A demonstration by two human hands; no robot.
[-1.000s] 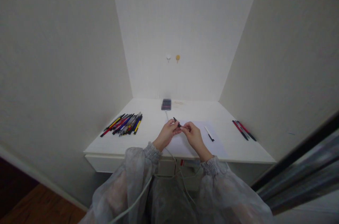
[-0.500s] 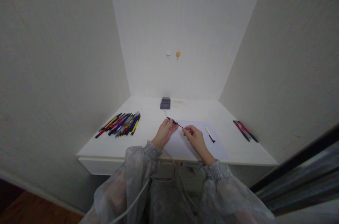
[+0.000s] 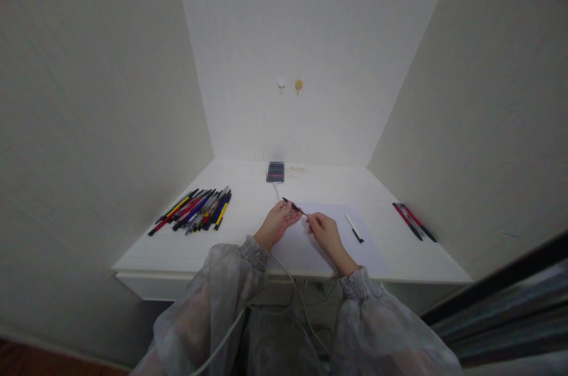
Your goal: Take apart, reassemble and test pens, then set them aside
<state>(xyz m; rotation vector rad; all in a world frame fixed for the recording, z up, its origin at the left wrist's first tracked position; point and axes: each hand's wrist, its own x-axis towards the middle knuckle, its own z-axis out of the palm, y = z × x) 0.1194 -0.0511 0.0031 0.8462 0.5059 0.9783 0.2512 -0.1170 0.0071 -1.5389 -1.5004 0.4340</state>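
My left hand point(image 3: 278, 223) pinches a short black pen tip section point(image 3: 289, 203), its pointed end slanting up and to the left. Out of its other end comes a thin dark pen refill point(image 3: 304, 213), whose near end is gripped between the thumb and fingers of my right hand point(image 3: 325, 230). Both hands are above a sheet of white paper point(image 3: 297, 251). To the right of my right hand, a white pen barrel point(image 3: 351, 223) with a black end piece point(image 3: 357, 237) lies on the paper.
A pile of pens point(image 3: 199, 210) in several colours lies at left on the white desk point(image 3: 248, 180). A few red, black and grey pens point(image 3: 415, 222) lie near the right wall. At the back is a phone point(image 3: 276, 172) with a white cable point(image 3: 277, 192).
My hands have come slightly closer together, and less of the refill shows between them. The camera view has shifted a little.
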